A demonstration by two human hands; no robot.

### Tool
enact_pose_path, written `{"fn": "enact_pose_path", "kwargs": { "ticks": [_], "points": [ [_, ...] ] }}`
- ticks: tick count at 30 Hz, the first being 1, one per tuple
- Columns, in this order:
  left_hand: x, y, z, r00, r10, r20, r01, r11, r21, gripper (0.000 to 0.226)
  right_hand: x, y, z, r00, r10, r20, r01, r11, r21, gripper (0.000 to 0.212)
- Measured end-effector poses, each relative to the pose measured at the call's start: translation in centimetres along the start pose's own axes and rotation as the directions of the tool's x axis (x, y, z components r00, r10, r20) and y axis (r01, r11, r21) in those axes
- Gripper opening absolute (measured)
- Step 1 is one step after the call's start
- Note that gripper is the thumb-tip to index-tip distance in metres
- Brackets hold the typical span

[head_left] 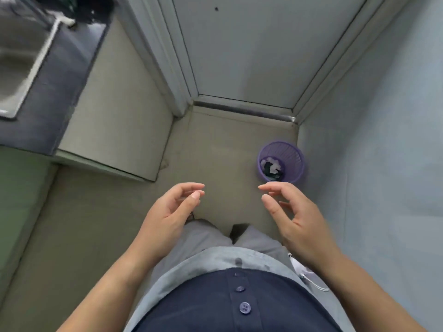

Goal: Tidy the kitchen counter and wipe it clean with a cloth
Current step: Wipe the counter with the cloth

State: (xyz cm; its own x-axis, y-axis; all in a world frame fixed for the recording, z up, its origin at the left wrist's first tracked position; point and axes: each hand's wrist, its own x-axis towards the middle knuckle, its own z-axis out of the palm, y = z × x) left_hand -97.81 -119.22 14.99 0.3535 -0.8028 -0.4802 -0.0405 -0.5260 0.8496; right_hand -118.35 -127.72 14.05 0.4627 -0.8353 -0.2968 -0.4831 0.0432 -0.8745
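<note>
Pale floor (100, 236) fills most of the frame, a closed door (251, 51) at the top. At the upper left, well apart from both hands, lies the dark bench (60, 92) with its sink (16, 61); no cloth is clearly visible. A purple wastebasket (293, 155) sits just beyond the right hand (297, 216). Left hand (167, 212) and right hover half-open, empty. Likely risk: wiping is delayed while no cloth is at hand.
</note>
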Motion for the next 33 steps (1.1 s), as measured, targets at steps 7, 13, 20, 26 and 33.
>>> {"fn": "enact_pose_path", "kwargs": {
  "ticks": [7,13,20,26,33],
  "points": [
    [-5.7,-5.1,-6.2,0.967,-0.088,-0.241,0.048,0.985,-0.167,0.018,0.0,-2.7,7.9,0.957,-0.076,0.279,0.114,0.986,-0.122,0.033],
    [-11.4,-10.9,-13.6,0.903,-0.182,-0.388,0.050,0.944,-0.325,0.018,-0.7,-6.6,18.9,0.865,-0.127,0.485,0.238,0.956,-0.173,0.036],
    [-18.0,-18.3,-27.9,0.801,-0.218,-0.558,0.000,0.931,-0.365,0.014,-1.4,-14.5,35.8,0.736,-0.261,0.624,0.426,0.895,-0.128,0.039],
    [-21.9,-22.4,-36.3,0.682,-0.291,-0.671,-0.053,0.896,-0.441,0.017,-1.9,-19.4,46.2,0.607,-0.287,0.741,0.518,0.850,-0.095,0.039],
    [-21.3,-26.5,-42.9,0.591,-0.424,-0.686,-0.075,0.818,-0.570,0.022,0.7,-22.7,56.8,0.449,-0.194,0.872,0.567,0.816,-0.110,0.033]
  ]
}}
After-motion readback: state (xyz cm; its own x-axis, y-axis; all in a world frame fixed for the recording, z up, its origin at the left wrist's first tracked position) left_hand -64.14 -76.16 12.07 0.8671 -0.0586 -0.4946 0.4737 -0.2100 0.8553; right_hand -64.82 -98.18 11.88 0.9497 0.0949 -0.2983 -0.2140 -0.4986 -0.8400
